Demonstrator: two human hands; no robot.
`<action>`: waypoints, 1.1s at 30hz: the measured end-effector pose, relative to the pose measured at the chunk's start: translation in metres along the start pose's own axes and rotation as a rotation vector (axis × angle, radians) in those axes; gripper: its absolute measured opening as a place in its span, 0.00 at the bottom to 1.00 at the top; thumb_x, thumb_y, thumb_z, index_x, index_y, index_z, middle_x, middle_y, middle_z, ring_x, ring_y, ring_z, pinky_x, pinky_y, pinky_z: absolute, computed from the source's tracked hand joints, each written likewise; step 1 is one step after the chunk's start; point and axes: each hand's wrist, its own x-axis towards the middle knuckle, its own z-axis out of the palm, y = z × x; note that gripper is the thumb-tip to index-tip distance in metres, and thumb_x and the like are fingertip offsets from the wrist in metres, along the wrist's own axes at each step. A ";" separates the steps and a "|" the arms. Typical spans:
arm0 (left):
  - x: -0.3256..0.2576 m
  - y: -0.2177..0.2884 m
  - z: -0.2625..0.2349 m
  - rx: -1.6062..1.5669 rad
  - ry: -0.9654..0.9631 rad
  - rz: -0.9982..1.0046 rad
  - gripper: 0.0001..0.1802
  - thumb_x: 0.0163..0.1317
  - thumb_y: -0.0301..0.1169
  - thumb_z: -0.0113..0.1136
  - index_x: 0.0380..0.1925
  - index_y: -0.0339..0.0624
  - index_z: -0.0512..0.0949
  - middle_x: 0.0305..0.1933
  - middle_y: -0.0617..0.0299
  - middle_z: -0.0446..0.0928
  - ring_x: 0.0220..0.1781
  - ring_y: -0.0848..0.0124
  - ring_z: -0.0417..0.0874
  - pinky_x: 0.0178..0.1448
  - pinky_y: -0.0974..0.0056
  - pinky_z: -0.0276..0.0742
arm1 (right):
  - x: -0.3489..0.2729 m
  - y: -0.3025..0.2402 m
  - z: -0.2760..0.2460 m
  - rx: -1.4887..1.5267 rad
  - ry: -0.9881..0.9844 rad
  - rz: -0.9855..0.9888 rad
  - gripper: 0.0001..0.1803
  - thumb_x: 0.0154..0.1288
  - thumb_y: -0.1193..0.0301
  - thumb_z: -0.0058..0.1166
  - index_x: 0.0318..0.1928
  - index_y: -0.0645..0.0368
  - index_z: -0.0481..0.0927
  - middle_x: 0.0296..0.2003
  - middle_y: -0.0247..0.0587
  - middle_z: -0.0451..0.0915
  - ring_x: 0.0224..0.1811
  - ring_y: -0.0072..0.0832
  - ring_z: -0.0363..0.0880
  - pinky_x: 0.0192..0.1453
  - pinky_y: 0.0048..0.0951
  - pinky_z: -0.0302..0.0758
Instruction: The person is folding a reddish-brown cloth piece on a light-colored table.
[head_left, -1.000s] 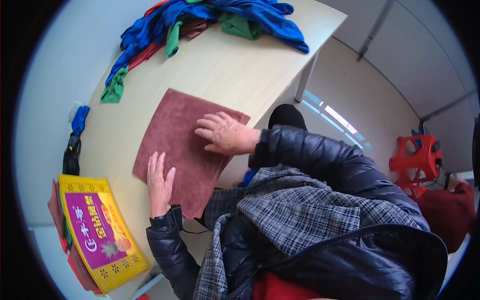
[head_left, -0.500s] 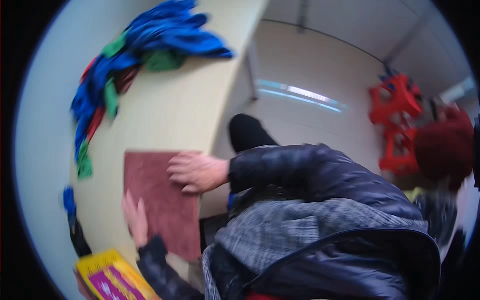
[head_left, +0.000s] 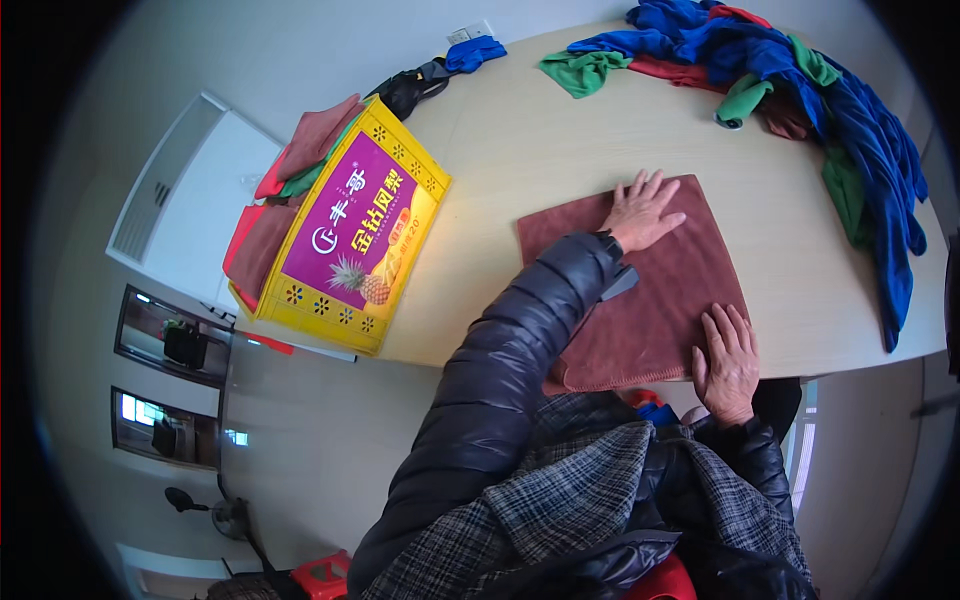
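A brown square cloth (head_left: 655, 305) with a stitched edge lies spread flat on the pale table, its near side at the table's front edge. My left hand (head_left: 645, 212) rests on its far part, palm down and fingers spread. At the right side of the cloth, close to the front edge, my right hand (head_left: 728, 365) lies with its fingers stretched out. Neither hand grips anything. My left sleeve crosses over the left part of the cloth and hides some of it.
A yellow and purple cardboard box (head_left: 372, 225) holding brown, red and green cloths (head_left: 315, 140) stands at the left. Blue, red and green cloths (head_left: 770, 70) are heaped along the far right. A black bag (head_left: 412, 90) lies behind the box, beside a blue cloth (head_left: 475, 53).
My view has swung left, bringing the whole box into sight. My left hand has moved from the cloth's left side to its far part; my right hand now lies nearer the front edge.
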 end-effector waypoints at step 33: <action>-0.066 -0.092 -0.019 0.050 -0.129 -0.123 0.37 0.78 0.59 0.40 0.81 0.59 0.54 0.86 0.55 0.49 0.87 0.53 0.46 0.84 0.41 0.40 | -0.009 0.016 0.008 0.009 0.105 -0.003 0.27 0.63 0.64 0.61 0.63 0.58 0.78 0.66 0.47 0.75 0.72 0.47 0.70 0.77 0.48 0.65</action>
